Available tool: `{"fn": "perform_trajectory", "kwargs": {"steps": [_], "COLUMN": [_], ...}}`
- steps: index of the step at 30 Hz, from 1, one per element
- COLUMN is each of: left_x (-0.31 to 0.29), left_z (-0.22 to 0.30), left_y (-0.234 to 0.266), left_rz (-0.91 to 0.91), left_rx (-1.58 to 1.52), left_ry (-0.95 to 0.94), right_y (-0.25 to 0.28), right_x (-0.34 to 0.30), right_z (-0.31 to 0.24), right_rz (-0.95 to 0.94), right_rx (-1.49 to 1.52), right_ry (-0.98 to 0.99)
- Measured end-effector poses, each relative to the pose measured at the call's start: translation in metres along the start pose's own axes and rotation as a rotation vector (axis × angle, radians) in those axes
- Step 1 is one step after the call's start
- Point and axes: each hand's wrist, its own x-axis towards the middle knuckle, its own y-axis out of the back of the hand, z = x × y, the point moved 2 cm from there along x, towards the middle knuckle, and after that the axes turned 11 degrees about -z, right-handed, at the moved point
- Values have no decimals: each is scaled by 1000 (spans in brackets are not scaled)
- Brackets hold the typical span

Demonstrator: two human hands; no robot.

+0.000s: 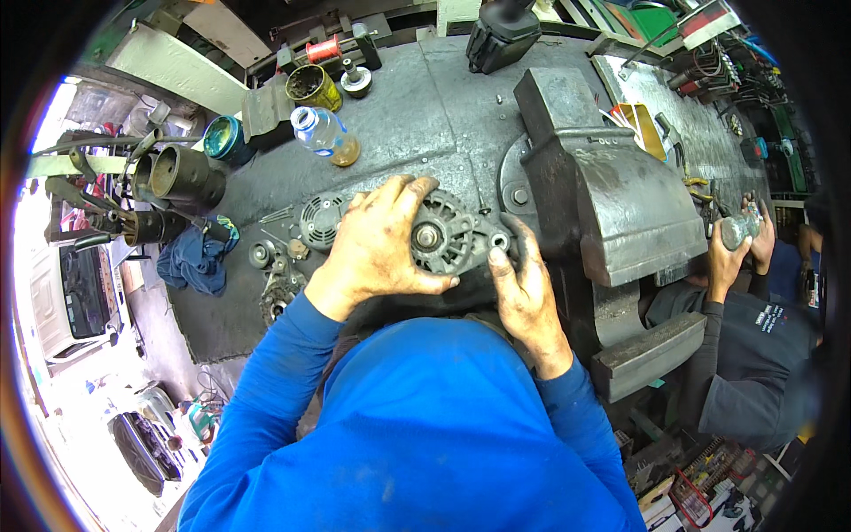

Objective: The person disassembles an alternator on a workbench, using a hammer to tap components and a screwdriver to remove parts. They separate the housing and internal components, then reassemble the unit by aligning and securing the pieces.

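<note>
A round, finned alternator housing with a shaft or bearing at its centre lies before me on the dark bench. My left hand spans its left side, fingers over the far rim and thumb along the near edge. On the right, my right hand pinches the housing's mounting lug between thumb and forefinger. Just left of my left hand sits another slotted round housing, partly hidden by it. Farther left are loose bolts and a small metal assembly with a pulley.
A large bench vise stands close on the right. Beyond my left hand are a plastic bottle, a yellow can and a blue-rimmed tub. A blue rag lies left. A co-worker holds a jar at far right.
</note>
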Motion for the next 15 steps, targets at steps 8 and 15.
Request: {"fn": "perform_trajectory", "kwargs": {"steps": [8, 15], "left_x": [5, -6], "left_z": [-29, -47], "left_y": [-17, -26], "left_rz": [-23, -40], "left_rx": [-47, -104], "left_ry": [23, 0], "right_y": [-21, -17], "right_x": [27, 32], "right_z": [13, 20], "right_rz": [0, -101], "right_rx": [-36, 171], "right_ry": [-67, -186]}}
